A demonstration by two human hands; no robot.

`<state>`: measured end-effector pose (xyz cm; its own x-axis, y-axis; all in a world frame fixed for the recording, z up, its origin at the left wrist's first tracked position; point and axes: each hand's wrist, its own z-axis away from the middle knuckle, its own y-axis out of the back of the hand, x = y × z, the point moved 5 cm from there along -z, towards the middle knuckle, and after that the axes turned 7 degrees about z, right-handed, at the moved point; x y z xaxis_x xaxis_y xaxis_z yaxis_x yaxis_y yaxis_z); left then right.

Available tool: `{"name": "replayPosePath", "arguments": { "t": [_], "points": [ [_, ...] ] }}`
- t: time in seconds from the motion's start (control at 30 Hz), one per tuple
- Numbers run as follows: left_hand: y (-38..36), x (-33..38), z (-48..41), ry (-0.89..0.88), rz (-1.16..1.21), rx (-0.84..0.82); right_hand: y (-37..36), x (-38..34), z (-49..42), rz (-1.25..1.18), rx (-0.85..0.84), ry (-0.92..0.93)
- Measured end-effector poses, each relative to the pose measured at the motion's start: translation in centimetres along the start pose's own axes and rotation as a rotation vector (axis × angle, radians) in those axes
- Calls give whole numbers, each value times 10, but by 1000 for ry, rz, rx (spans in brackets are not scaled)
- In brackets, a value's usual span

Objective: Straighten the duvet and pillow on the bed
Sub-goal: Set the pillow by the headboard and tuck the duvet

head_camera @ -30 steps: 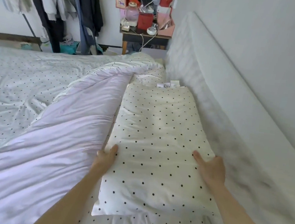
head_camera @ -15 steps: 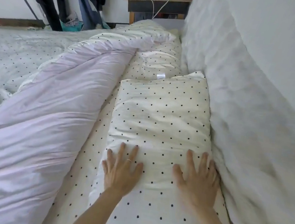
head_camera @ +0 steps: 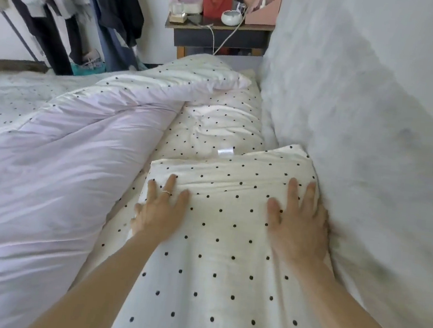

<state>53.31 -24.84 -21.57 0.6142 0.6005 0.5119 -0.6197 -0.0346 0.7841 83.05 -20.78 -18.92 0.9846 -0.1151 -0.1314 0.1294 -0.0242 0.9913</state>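
Pillow (head_camera: 222,245) | near end cut off | both hands (head_camera: 162,211) flat, blurred

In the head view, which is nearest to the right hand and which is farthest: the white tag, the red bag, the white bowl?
From the right hand:
1. White tag, just beyond the pillow's far edge, up-left.
2. White bowl, on the bedside table.
3. Red bag, behind the bowl; these two are nearly level.

Both hands, left hand (head_camera: 161,211) & right hand (head_camera: 297,227), slid up the pillow (head_camera: 227,246) from near end toward far edge.
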Motion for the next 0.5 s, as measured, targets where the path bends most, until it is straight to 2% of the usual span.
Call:
{"name": "replayPosePath", "arguments": {
  "t": [0.13,0.23,0.33,0.37,0.5],
  "points": [
    [-2,7,-40,24,78,-10,0,-16,-61,-5,111,-7],
    [-5,2,-58,-15,156,82,-10,-15,-84,-82,31,-110],
    [5,-8,-83,91,270,142,-10,-16,-98,-104,-60,-206],
    [14,-3,-87,94,257,184,-4,-18,-101,-127,-29,-214],
    [61,41,-97,25,300,475,37,-36,-121,-73,326,-48]
  ]
}}
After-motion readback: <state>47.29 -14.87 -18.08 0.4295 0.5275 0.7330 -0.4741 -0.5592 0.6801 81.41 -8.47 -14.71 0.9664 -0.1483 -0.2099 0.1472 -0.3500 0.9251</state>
